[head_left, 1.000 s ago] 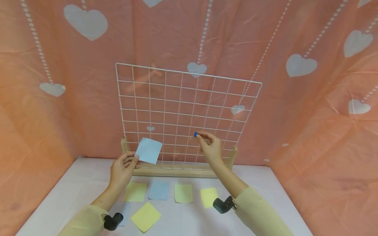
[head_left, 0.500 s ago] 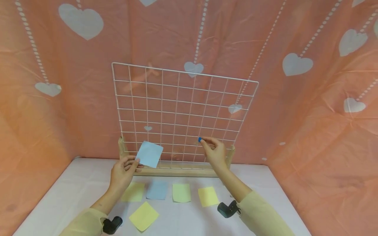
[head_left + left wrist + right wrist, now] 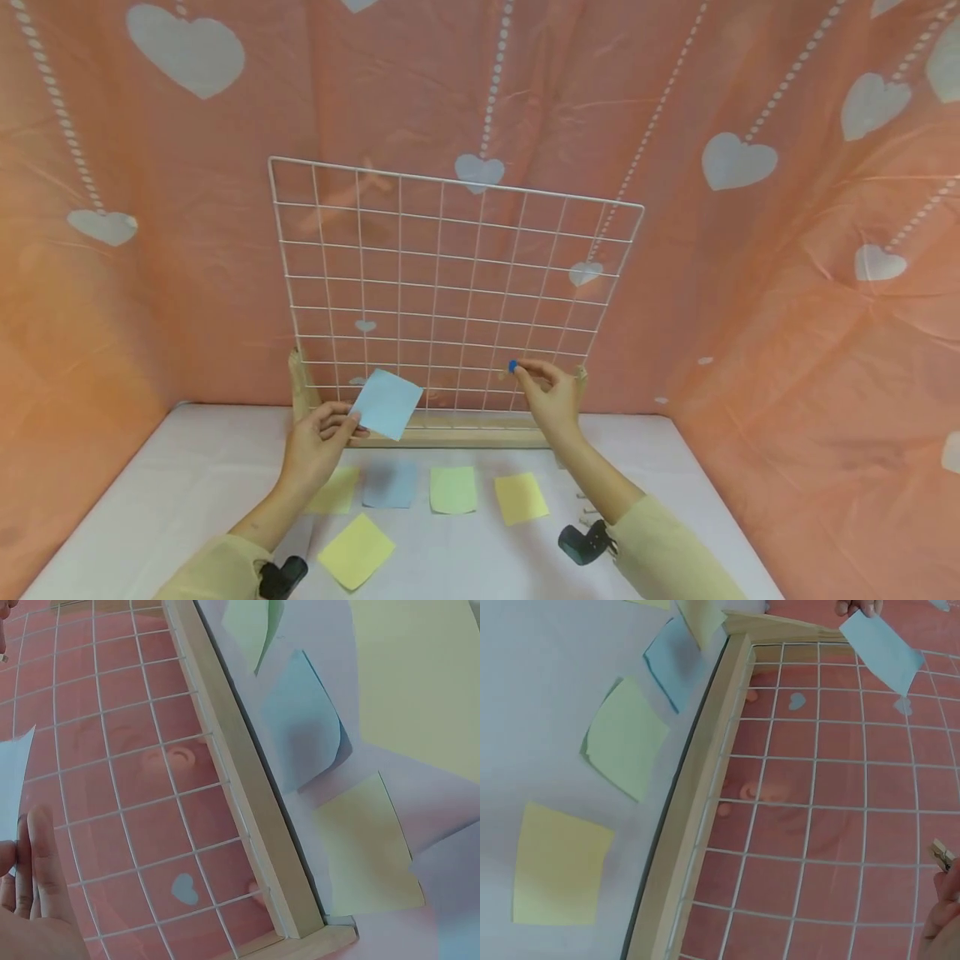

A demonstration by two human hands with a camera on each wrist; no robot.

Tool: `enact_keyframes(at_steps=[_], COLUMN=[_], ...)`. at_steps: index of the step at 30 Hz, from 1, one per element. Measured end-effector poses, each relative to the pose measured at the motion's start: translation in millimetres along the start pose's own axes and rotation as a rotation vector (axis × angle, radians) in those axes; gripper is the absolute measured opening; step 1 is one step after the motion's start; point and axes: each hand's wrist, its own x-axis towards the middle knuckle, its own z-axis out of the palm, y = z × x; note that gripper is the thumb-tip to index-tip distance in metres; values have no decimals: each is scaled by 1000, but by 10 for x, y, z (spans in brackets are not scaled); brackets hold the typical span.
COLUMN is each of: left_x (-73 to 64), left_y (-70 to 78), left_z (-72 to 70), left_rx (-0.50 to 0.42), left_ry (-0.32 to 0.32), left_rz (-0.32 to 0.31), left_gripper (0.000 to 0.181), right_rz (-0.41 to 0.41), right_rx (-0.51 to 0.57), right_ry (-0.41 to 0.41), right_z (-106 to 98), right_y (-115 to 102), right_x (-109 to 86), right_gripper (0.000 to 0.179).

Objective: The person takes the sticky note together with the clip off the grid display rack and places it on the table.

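Note:
In the head view my left hand point(image 3: 318, 442) pinches a light blue sticky note point(image 3: 387, 405) by its lower left corner, thumb in front. The note is tilted and stands before the lower left part of a white wire grid point(image 3: 457, 292). My right hand point(image 3: 552, 400) pinches a small wooden clothespin point(image 3: 941, 853) between thumb and fingertips. A blue ornament point(image 3: 513, 366) shows at the pinched clothespin's tip. That hand is in front of the grid's lower right part. Whether either held thing touches the wires I cannot tell.
The grid leans back in a wooden base point(image 3: 450, 437). On the white table lie yellow notes point(image 3: 356, 552), a blue note point(image 3: 390, 485) and a green note point(image 3: 453, 490). Small clothespins point(image 3: 588, 510) lie beside the right forearm. Orange heart-print cloth point(image 3: 225, 292) encloses the table.
Both hands have come lower and shifted to the right against the grid, still holding the blue note and the clothespin. The head view has swung slightly to the right.

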Motion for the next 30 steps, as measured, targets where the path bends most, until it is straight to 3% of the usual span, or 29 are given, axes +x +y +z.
enact_keyframes(at_steps=[6, 30], left_x=[-7, -161], left_y=[-11, -144], left_z=[34, 74], left_rx=[-20, 13], left_ry=[-30, -85], left_rz=[11, -98], left_gripper=[20, 23], right_rz=[25, 132], right_rx=[-8, -95], right_ry=[2, 44], right_z=[-65, -408], right_y=[68, 435], right_x=[-44, -312], right_gripper=[20, 24])
